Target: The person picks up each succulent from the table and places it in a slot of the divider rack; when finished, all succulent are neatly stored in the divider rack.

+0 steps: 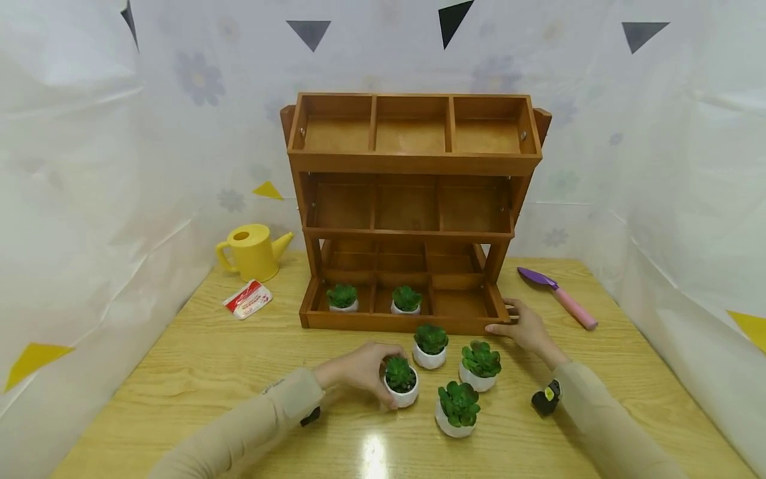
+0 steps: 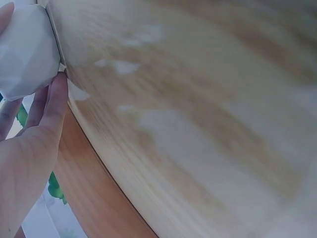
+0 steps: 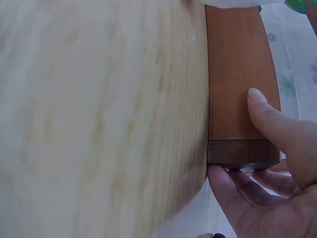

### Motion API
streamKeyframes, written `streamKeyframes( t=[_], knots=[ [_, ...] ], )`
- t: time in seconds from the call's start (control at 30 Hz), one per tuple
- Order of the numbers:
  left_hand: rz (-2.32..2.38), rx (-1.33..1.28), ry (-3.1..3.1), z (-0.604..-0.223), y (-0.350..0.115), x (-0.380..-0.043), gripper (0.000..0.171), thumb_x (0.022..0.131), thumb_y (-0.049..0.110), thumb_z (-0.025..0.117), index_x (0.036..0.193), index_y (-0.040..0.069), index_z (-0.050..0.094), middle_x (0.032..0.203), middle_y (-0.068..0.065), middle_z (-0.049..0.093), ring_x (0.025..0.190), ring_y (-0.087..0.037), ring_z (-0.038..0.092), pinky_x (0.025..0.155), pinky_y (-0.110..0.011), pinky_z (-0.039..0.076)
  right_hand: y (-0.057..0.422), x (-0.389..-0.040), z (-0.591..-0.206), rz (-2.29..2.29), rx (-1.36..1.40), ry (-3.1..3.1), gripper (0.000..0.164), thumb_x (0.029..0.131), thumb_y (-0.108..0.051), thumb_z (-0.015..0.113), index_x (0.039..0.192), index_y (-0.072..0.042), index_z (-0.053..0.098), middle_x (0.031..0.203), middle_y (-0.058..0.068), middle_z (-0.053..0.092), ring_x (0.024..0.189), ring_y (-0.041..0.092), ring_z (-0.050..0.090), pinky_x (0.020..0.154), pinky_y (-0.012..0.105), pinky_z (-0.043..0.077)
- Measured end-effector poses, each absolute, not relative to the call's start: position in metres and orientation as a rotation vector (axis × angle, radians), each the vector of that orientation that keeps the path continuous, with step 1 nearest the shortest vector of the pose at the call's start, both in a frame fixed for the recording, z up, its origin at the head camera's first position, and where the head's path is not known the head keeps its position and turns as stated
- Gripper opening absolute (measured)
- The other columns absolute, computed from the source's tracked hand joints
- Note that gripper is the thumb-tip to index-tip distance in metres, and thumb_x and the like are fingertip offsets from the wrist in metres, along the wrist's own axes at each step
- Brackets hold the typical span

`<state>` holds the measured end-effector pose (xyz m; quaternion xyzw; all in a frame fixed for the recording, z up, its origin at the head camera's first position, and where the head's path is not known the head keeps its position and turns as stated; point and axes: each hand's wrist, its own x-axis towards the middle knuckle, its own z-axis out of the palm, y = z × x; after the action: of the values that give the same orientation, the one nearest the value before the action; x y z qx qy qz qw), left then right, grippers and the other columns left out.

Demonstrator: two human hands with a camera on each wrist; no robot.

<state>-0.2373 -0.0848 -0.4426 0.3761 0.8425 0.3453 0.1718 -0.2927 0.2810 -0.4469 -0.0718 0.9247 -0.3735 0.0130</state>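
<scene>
The left grip (image 1: 364, 367), thumb and fingers curved round the pot, pinches a small white-potted succulent (image 1: 402, 386) at the middle of the counter (image 1: 197, 372), well in from its left and right edges. The right grip (image 1: 525, 327) clasps the front right corner of the wooden rack (image 1: 409, 234), thumb on the front face, fingers at the end. Beside the held plant, toward the right edge, stand a second succulent (image 1: 430, 346), a third (image 1: 480, 367) and a fourth (image 1: 458, 407). The rack stands toward the middle of the back edge, a left plant (image 1: 343, 299) and a middle plant (image 1: 406, 301) in its lowest front compartments. A yellow watering can (image 1: 254, 254) stands near the back left corner; a trowel (image 1: 565, 301) lies near the back right.
</scene>
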Motion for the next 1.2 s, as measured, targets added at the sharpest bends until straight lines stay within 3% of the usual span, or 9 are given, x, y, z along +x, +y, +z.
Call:
streamKeyframes(
  t=[0.67,1.03,1.2],
  knots=[
    [1.090,1.093,2.377,-0.445,-0.091,-0.240,0.062,0.063,0.019,0.090,0.116,0.013,0.059,0.110,0.003,0.062,0.098,-0.004,0.057,0.090,-0.023,0.048,0.281,-0.292,-0.446,-1.157,-0.229,2.891,0.086,0.084,-0.040,0.073,0.145,0.005,0.031,0.136,0.034,0.045,0.119,0.048,0.049,0.089,0.054,0.049],
    [1.257,1.076,2.379,-0.444,-0.096,-0.239,0.066,0.067,0.017,0.086,0.122,0.003,0.054,0.111,-0.004,0.059,0.095,-0.008,0.057,0.085,-0.023,0.051,0.281,-0.293,-0.448,-1.155,-0.231,2.897,0.087,0.084,-0.041,0.073,0.145,0.005,0.031,0.136,0.034,0.045,0.119,0.049,0.049,0.089,0.055,0.049],
    [1.297,1.090,2.389,-0.443,-0.098,-0.241,0.064,0.068,0.018,0.086,0.122,0.005,0.055,0.110,-0.005,0.061,0.095,-0.009,0.058,0.084,-0.023,0.051,0.282,-0.294,-0.450,-1.159,-0.238,2.907,0.088,0.083,-0.041,0.074,0.145,0.005,0.031,0.135,0.034,0.045,0.119,0.048,0.049,0.089,0.054,0.048]
  ],
)
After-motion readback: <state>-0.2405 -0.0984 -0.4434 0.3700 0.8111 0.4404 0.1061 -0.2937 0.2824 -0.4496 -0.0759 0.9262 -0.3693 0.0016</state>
